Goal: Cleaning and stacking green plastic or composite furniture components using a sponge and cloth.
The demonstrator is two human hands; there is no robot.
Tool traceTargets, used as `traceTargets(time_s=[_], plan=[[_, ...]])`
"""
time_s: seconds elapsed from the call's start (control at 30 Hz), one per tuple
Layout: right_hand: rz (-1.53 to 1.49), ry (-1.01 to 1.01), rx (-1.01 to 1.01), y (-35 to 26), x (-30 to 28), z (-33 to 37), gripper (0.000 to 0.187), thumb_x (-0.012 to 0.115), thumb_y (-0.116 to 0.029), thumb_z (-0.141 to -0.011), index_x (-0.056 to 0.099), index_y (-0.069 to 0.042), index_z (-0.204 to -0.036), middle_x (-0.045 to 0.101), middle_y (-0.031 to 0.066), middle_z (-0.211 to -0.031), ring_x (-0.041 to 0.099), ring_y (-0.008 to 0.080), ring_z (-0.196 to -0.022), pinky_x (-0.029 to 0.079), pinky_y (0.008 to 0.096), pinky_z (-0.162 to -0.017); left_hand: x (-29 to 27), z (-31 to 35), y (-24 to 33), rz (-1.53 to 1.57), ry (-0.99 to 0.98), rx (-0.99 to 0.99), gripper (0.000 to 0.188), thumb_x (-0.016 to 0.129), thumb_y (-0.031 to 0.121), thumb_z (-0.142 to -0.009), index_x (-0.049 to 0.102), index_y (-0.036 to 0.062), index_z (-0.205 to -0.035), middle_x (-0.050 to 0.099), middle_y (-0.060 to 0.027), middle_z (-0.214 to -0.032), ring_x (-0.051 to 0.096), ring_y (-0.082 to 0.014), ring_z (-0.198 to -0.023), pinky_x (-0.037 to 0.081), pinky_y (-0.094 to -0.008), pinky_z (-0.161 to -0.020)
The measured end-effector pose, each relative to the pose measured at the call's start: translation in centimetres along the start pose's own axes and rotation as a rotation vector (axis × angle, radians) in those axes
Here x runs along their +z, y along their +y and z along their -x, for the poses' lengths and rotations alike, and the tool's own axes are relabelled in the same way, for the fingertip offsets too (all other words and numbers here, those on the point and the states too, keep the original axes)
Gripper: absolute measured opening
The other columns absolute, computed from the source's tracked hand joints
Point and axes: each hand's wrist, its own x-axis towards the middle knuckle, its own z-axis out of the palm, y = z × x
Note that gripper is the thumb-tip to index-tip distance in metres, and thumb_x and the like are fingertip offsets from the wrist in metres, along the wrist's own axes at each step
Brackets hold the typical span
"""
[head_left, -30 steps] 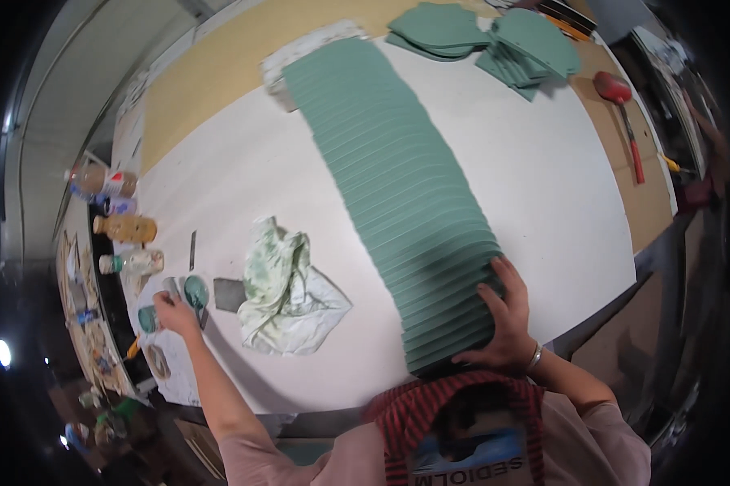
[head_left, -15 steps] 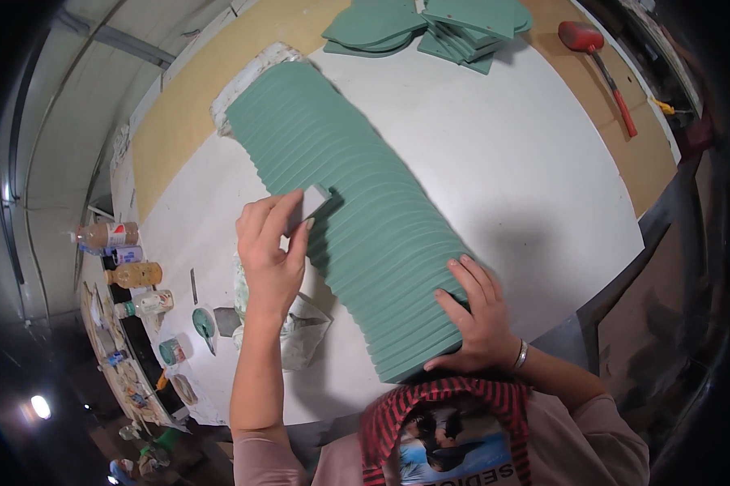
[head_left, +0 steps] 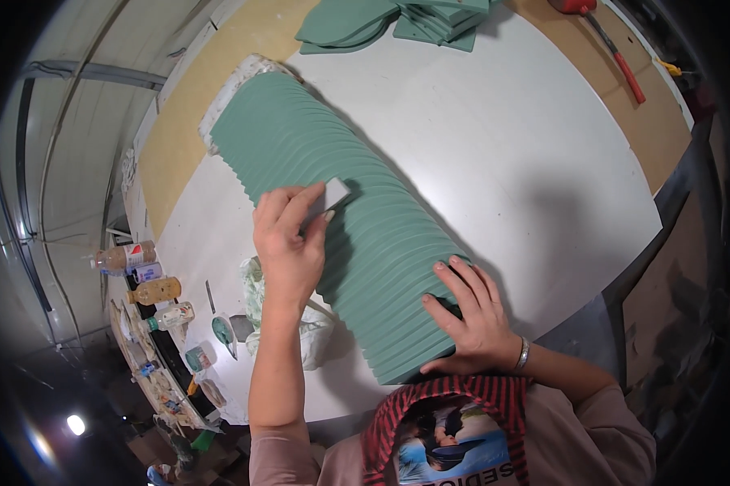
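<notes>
Flanking green sheet edges (head_left: 381, 215): roomy tabletop (head_left: 535, 121)

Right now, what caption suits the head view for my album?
Left hand holds a small pale block over overlapping green sheets; right hand rests on their near end.

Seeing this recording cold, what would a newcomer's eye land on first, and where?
Probably the long row of overlapping green pieces, slanting across the white surface from upper left to lower centre. Next, the left hand with a small pale block at the row's middle, and the right hand at its near end.
</notes>
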Motion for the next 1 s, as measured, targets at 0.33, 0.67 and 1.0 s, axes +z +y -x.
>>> traceTargets(time_s=[0.33,0.67,1.0], plan=[[0.000,0.006,-0.013,-0.1,0.1,-0.1,0.082,0.047,-0.076,-0.088,0.062,-0.006,-0.129,0.040,0.0280,-0.151,0.036,0.0457,-0.141,0.031,0.0612,-0.111,0.4,0.4,1.1,0.051,-0.006,-0.074,0.036,0.075,-0.009,-0.072,0.074,0.0025,-0.106,0.065,-0.0087,-0.093,0.058,-0.0202,-0.082,0.047,-0.0307,-0.070],[0.002,0.002,-0.014,-0.1,0.4,0.0,0.084,0.038,-0.078,-0.090,0.061,-0.007,-0.129,0.039,0.0274,-0.151,0.036,0.0452,-0.141,0.030,0.0610,-0.111,-1.1,-0.8,1.6,-0.064,-0.118,-0.045,0.036,0.073,-0.008,-0.066,0.074,0.0041,-0.100,0.065,-0.0074,-0.090,0.058,-0.0285,-0.087,0.046,-0.0391,-0.081],[0.021,0.022,-0.019,0.0,0.4,0.0,0.084,0.035,-0.079,-0.091,0.062,-0.008,-0.127,0.040,0.0275,-0.151,0.037,0.0452,-0.140,0.030,0.0607,-0.111,-3.4,1.5,0.2,-0.069,-0.116,-0.152,0.036,0.071,-0.012,-0.071,0.075,0.0018,-0.103,0.066,-0.0087,-0.093,0.061,-0.0221,-0.086,0.049,-0.0317,-0.074]])
